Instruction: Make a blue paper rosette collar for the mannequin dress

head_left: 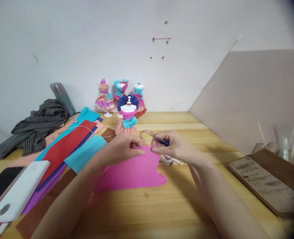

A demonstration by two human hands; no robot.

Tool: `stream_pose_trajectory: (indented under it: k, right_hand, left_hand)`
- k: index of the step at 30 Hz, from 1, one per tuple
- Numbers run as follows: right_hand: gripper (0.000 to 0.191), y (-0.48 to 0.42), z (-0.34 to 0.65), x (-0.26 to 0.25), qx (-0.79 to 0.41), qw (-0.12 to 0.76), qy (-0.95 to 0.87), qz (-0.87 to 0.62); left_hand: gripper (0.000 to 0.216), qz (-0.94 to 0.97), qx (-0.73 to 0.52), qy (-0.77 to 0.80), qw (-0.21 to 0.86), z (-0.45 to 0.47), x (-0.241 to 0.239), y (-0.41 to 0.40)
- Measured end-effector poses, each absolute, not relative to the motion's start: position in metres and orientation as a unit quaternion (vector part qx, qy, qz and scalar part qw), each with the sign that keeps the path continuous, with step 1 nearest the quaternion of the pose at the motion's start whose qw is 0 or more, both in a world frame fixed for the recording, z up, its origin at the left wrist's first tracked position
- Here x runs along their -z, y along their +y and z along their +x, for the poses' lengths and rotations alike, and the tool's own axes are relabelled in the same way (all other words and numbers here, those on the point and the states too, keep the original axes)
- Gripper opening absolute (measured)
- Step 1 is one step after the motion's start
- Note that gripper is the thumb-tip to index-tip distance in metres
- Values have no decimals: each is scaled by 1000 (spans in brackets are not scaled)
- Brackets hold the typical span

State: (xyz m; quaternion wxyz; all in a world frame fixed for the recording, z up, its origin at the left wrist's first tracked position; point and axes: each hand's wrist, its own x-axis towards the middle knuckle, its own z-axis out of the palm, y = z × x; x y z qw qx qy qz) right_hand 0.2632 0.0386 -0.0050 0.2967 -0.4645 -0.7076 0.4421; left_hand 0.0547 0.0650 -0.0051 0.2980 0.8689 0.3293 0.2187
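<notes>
A sheet of pink crepe paper point(132, 172) with a ragged right edge hangs between my hands, above the wooden table. My left hand point(123, 147) pinches its top edge between thumb and fingers. Close beside it, my right hand point(173, 146) pinches the same edge further right. Small scissors point(161, 140) with a dark blue handle are also held in my right hand, their metal tips pointing up and left. Just behind the hands stands a small white dress form point(128, 108) in a pink and peach paper dress, with a navy pleated collar and a turquoise rosette.
Three more dressed forms point(104, 96) stand against the wall. Coloured crepe sheets point(64, 146), a white power bank point(19, 192), a phone point(3, 186), striped cloth point(39, 122) and a flask point(63, 98) lie left. A tape roll point(166, 160) sits behind the paper; a cardboard box point(263, 179) is right.
</notes>
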Motion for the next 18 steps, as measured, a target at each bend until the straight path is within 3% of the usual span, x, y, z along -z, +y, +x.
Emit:
stream_pose_trajectory:
  k: [6, 14, 18]
  right_hand:
    - [30, 39, 267, 3, -420, 317, -712, -466]
    - [21, 40, 273, 0, -371, 343, -723, -472]
    - [19, 39, 266, 2, -368, 347, -718, -477]
  left_hand:
    - [20, 898, -166, 358, 195, 46, -10, 64]
    - [24, 896, -154, 348, 229, 30, -15, 69]
    - [11, 884, -214, 333, 247, 42, -10, 62]
